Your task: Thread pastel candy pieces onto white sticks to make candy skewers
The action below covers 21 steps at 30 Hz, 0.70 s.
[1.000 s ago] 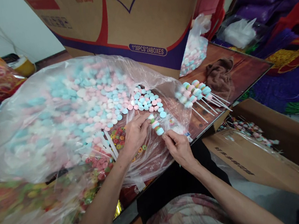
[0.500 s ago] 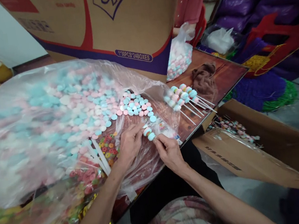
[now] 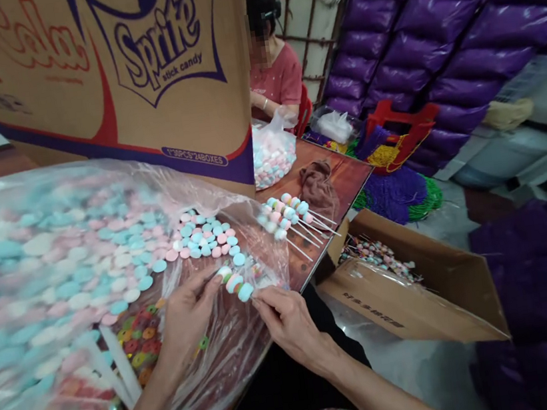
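Observation:
My right hand [image 3: 289, 320] pinches a thin stick threaded with pastel candy discs, the candy skewer [image 3: 234, 283]. My left hand [image 3: 187, 317] closes on the upper end of that same skewer, fingertips at the top disc. Both hands rest over a large clear plastic bag [image 3: 49, 261] full of blue, pink and white candy discs. A loose pile of discs [image 3: 204, 237] lies at the bag's mouth, just beyond my hands. Small coloured ring candies [image 3: 138, 344] lie under my left wrist. Several finished skewers [image 3: 287, 215] lie on the table to the right.
A big printed cardboard carton [image 3: 110, 78] stands behind the bag. An open cardboard box [image 3: 404, 282] holding skewers sits on the floor at right. A brown cloth [image 3: 318, 182] and a small candy bag [image 3: 271, 155] lie farther back, where another person [image 3: 274, 74] sits. Purple sacks [image 3: 435, 15] stack at right.
The camera has tilted up and swung right, showing the other person and the purple sacks. My hands keep hold of the skewer with little change in grip.

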Motion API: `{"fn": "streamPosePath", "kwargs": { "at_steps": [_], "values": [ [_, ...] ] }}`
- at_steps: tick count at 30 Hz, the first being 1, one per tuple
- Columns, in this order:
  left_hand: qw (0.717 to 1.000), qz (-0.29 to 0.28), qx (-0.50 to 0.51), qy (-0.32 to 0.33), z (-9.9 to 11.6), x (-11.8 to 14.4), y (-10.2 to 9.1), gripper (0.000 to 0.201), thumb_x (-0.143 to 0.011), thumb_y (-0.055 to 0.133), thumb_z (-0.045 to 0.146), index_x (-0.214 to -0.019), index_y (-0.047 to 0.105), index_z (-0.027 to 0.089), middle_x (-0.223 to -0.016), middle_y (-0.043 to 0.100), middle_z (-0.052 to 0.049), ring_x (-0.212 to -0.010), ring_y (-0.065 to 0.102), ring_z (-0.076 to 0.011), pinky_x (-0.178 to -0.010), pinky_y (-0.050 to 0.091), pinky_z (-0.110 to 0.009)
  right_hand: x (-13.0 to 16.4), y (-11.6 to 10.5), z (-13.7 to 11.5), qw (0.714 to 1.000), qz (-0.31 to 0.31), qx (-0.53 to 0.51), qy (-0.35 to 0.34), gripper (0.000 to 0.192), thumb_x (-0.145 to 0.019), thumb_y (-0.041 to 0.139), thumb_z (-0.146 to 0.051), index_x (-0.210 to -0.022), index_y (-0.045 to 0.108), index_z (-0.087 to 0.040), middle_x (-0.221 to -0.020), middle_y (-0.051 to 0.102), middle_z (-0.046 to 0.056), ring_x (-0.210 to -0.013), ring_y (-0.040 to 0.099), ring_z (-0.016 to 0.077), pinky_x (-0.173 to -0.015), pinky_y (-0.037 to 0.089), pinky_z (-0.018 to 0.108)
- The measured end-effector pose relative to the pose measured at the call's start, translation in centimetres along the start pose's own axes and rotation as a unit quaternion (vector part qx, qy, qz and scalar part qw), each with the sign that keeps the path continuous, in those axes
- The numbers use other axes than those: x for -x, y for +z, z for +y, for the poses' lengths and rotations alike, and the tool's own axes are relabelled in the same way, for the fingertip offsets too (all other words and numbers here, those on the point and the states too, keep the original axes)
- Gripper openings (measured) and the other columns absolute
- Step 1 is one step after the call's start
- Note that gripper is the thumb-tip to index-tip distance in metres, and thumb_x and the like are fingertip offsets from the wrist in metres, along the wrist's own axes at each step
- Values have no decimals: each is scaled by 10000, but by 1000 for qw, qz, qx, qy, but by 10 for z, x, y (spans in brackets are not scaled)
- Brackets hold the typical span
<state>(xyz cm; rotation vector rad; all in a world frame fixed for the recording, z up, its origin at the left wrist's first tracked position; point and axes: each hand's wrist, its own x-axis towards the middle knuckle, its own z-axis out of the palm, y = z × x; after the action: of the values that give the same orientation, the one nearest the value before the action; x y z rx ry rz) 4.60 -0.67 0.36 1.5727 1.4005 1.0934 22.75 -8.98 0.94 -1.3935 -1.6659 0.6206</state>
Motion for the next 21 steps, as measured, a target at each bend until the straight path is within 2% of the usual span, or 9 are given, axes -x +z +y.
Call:
{"fn": "streamPosePath", "kwargs": {
  "at_steps": [3, 6, 9, 11, 13, 16, 17, 19, 21],
  "values": [
    [999, -21, 32, -9, 10, 2, 1, 519, -796, 693, 583, -1173, 744, 229, -1217, 739, -72, -1170, 672, -288, -1066, 507, -447, -4, -25, 4, 999, 13, 25, -18, 246, -995, 478, -218, -862, 685, -201, -798, 682, 31, -701, 607, 146, -683, 450, 246],
    [998, -24, 48, -28, 17, 4, -2, 607, -789, 693, 613, -1257, 701, 227, -1255, 720, -89, -1175, 670, -306, -1007, 549, -455, -20, -57, 11, 995, 68, 68, -38, 231, -985, 495, -218, -882, 701, -200, -832, 709, 47, -748, 640, 164, -716, 465, 258],
    [998, -21, 48, -38, 17, 7, -13, 598, -715, 751, 635, -1141, 755, 216, -1190, 747, -93, -1125, 691, -320, -997, 555, -464, -48, -88, 27, 981, 141, 131, -26, 234, -975, 500, -240, -890, 715, -200, -886, 731, 62, -804, 655, 186, -748, 465, 274],
    [998, -17, 47, -49, 15, 10, -24, 591, -675, 777, 645, -1075, 774, 209, -1116, 770, -94, -1069, 710, -315, -979, 565, -461, -71, -105, 44, 962, 193, 194, -2, 254, -970, 496, -264, -888, 727, -198, -887, 725, 69, -809, 643, 198, -743, 448, 284],
    [996, -6, 55, -69, 14, 15, -37, 617, -664, 777, 659, -1080, 768, 202, -1059, 781, -96, -978, 733, -299, -903, 599, -448, -91, -118, 63, 947, 185, 263, 24, 273, -957, 483, -258, -921, 746, -193, -891, 716, 79, -809, 622, 204, -719, 423, 287],
    [994, 20, 53, -91, 18, 27, -56, 599, -675, 770, 653, -1073, 763, 205, -1020, 783, -89, -848, 744, -258, -796, 619, -400, -107, -127, 81, 932, 108, 342, 57, 264, -907, 515, -238, -889, 773, -183, -802, 678, 90, -748, 569, 205, -676, 381, 296],
    [994, 28, 43, -91, 20, 31, -63, 567, -694, 765, 634, -1069, 764, 210, -1015, 782, -81, -833, 740, -244, -783, 615, -380, -107, -126, 82, 924, 107, 362, 56, 260, -895, 527, -243, -879, 778, -175, -800, 669, 101, -752, 561, 213, -682, 379, 308],
    [995, 47, 15, -84, 22, 39, -75, 489, -746, 739, 581, -1072, 768, 217, -973, 780, -64, -822, 725, -221, -751, 600, -337, -99, -118, 74, 907, 167, 386, 34, 260, -887, 551, -276, -892, 783, -157, -881, 672, 139, -811, 569, 245, -726, 394, 352],
    [995, 59, -20, -75, 22, 45, -87, 429, -765, 728, 516, -1045, 780, 195, -847, 769, -56, -779, 701, -201, -710, 575, -297, -83, -98, 55, 907, 227, 354, -19, 268, -901, 573, -321, -917, 781, -153, -986, 684, 167, -895, 587, 277, -791, 416, 405]
  ]
}}
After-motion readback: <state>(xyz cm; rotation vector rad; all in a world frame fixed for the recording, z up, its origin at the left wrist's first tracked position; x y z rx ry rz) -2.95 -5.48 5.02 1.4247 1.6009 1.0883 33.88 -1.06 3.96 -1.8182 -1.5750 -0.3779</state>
